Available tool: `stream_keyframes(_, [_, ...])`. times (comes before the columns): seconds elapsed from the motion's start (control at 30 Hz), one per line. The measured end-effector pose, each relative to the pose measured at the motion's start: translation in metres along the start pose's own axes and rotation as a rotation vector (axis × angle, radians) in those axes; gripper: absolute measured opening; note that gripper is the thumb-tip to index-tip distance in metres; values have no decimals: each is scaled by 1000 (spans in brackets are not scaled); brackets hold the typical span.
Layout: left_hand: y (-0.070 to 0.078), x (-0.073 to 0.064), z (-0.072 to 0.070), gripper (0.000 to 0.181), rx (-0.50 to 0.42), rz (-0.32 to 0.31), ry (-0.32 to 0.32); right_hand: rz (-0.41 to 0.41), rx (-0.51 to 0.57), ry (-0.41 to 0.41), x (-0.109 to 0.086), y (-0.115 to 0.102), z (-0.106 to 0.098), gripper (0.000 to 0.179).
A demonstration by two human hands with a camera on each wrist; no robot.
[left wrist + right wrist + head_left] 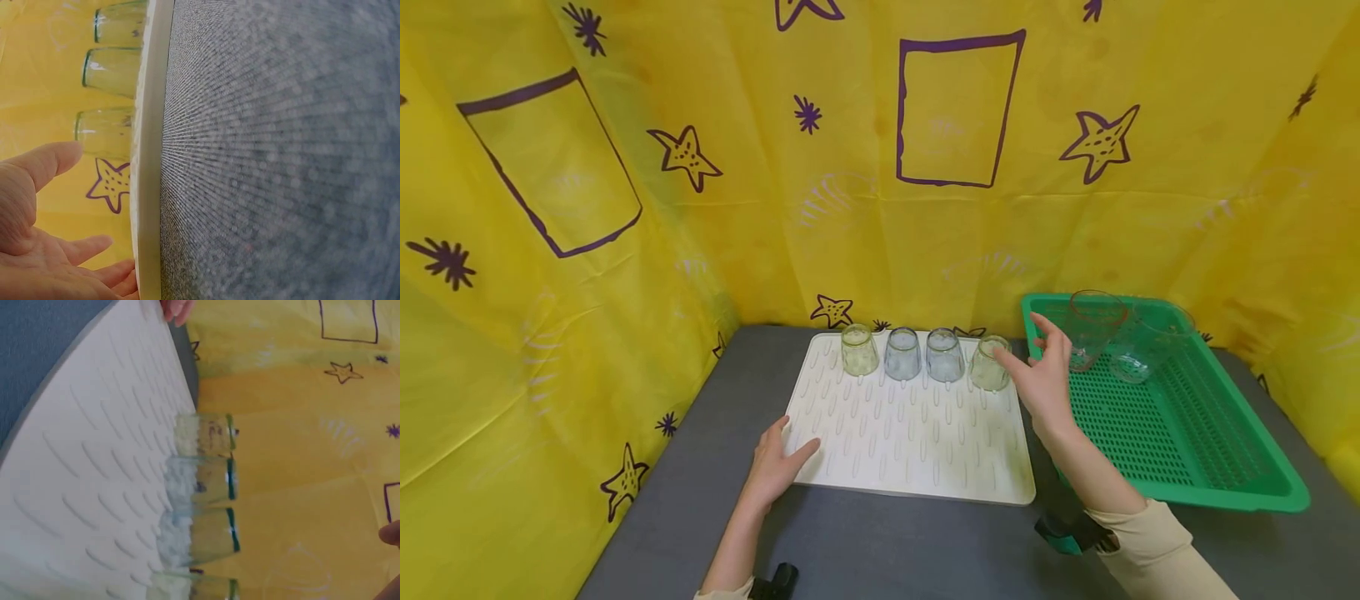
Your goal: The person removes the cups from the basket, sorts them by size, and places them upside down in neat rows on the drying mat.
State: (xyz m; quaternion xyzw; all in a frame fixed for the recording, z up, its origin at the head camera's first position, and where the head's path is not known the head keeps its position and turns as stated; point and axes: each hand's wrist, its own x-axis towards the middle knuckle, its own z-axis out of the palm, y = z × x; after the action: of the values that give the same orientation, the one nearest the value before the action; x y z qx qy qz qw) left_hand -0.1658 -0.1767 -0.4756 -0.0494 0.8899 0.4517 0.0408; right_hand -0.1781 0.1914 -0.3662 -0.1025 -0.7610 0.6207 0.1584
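Tray (pixel 910 450): white, ridged, flat on the dark desk (pixel 865 542). It bore a row of four small tumblers near its back edge: left green glass (pixel 860 356), first blue glass (pixel 902 358), second blue glass (pixel 945 360), right green glass (pixel 988 373). All stood apparently mouth down, thick base up, with narrow gaps between.

Basket (pixel 1157 437): green, perforated, right of the tray. Contents: a red-rimmed glass (pixel 1087 342) and a clear glass (pixel 1132 365), larger, wide end up, toward the back; outlines overlapped, so contact between them could not be told.

Left hand (pixel 777 460): thumb and fingers spread, at the tray's left edge, gripping nothing; fingertips met or nearly met the edge.

Right hand (pixel 1047 382): thumb and fingers parted, pinching nothing, between the right green glass and the basket. The thumb overlapped that glass in the head view; the right wrist view showed it apart.

Backdrop: yellow cloth (pixel 850 217), purple drawings.

Handling note, by judgement: the right hand's step, at the row's end, called for a wide clearance past the right green glass, lest the thumb tip it. Smooth tumblers suited a light grip on opposite sides, lifted straight; a steady left hand would have kept the tray from sliding.
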Motion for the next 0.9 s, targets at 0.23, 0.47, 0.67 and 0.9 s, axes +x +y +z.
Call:
stream_keyframes(0.23, [0,-1,-1,83,16,6,1,-10,-58,32,13,-13,-42,76])
stream_keyframes(0.47, [2,-2,-2,81,31,17,6,55,-136,81,40,-11,-89,79])
stream_keyframes(0.67, [0,-1,0,79,32,6,6,163,-179,161,66,2,-123,80])
stream_keyframes(0.9, [0,-2,1,77,39,18,19,224,-222,204,86,9,-153,88])
